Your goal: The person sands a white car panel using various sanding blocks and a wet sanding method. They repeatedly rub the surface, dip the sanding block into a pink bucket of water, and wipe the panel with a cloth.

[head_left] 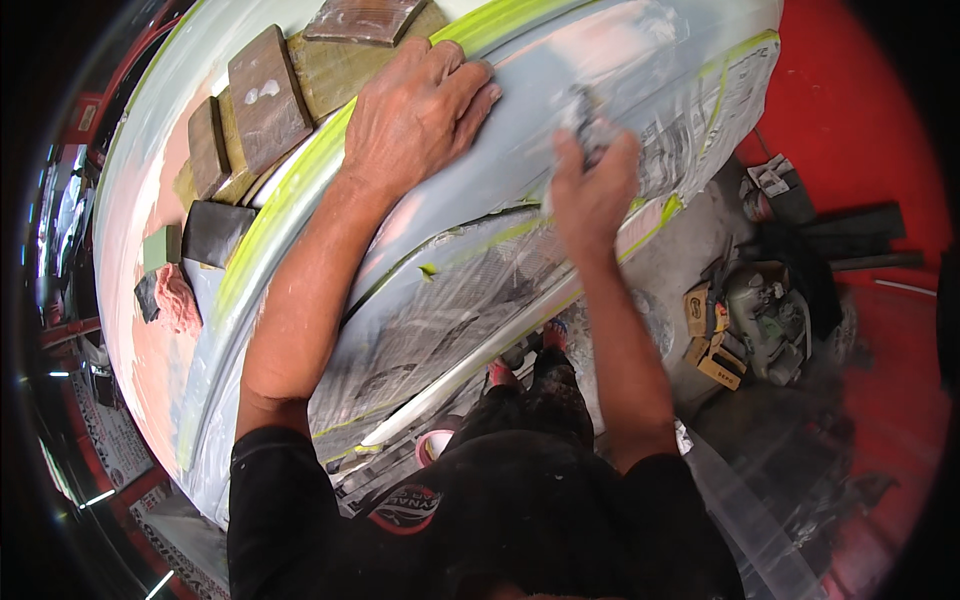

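My left hand (420, 118) lies palm down on a car body panel, its fingers spread and bent over the ridge with yellow-green masking tape (325, 150). Further right my right hand (597, 190) is smeared by motion. Its fingers close round a small dark grey thing (580, 115) against the grey-primed panel (520, 110); its kind is too blurred to tell. Pale pink filler patches (610, 40) show on the primer. Below the hands, clear film and printed paper (430, 320) cover the lower bodywork, edged with the same tape.
Brown flat blocks (268, 98) lie on a tan sheet (335, 75) on the panel's upper left. A black pad (218, 234), a green block (160, 247) and a crumpled pink cloth (178, 300) are nearby. Cartons (715, 362) and a cluttered grey tray (765, 320) stand on the floor at right.
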{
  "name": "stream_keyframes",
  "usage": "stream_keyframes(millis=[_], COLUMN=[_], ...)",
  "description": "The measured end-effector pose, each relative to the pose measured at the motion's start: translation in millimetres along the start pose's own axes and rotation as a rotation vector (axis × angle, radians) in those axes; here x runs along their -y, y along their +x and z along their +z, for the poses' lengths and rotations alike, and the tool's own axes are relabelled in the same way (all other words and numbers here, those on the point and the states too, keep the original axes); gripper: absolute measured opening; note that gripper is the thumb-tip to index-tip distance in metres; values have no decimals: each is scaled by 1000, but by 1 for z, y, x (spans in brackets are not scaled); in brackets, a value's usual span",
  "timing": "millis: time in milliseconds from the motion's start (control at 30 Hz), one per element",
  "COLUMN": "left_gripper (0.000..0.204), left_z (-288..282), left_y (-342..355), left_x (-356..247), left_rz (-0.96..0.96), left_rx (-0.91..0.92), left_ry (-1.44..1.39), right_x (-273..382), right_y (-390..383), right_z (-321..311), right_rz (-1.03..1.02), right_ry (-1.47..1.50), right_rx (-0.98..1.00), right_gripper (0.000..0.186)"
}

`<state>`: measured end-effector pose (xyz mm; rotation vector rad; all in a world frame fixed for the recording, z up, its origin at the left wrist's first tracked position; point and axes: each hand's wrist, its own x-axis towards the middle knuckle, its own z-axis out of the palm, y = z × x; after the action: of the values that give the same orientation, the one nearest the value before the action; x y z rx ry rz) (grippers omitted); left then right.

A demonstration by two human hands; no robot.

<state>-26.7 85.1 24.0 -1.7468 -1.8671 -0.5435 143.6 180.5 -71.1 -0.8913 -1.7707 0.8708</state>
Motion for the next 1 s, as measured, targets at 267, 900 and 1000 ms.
stream_keyframes(millis=[267,900,1000], left_gripper=[15,16,16], left_z=[1,2,2], left_y=[-1,1,0], left_x=[1,4,0], left_rz=[0,29,12], left_rx=[0,-33,-31], left_ry=[-18,-20,-46], right_x=[15,-23,-8], right_y=[-38,60,20], right_z=[5,-30,-36], right_rz=[-120,130,109], right_ry=[-22,-91,-11], right_rx=[20,-133,-63], right_gripper=[39,39,34])
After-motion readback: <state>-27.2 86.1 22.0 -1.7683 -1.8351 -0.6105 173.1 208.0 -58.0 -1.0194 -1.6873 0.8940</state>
